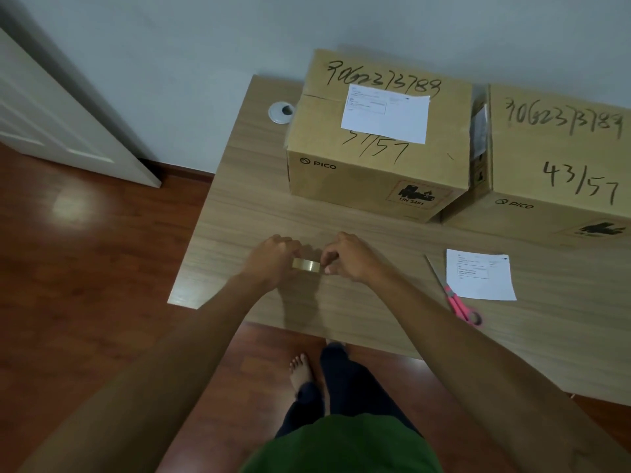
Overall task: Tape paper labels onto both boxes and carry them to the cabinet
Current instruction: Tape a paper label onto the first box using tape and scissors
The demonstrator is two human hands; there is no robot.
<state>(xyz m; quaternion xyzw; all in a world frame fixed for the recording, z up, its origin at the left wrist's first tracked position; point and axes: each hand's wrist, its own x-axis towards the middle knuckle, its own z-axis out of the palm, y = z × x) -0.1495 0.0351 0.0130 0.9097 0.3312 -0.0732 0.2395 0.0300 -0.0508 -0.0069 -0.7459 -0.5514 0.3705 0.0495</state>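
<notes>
Tape roll (306,264) sits between both hands, low over the tabletop (259,213), in front of the left box (375,155). The left hand (273,259) curls round the roll and holds it. The right hand (345,256) pinches at the roll's edge with bent fingers, most likely hunting for the loose end.

One paper label (386,114) lies on top of the left box. It looks not taped yet. The other label (479,274) lies on the tabletop, right of the roll, with pink scissors (459,307) touching it. The right box (560,165) stands beside the left box.

To do this well, hold the roll still, pick the end up with a nail, and pull slowly so the tape stays flat.
</notes>
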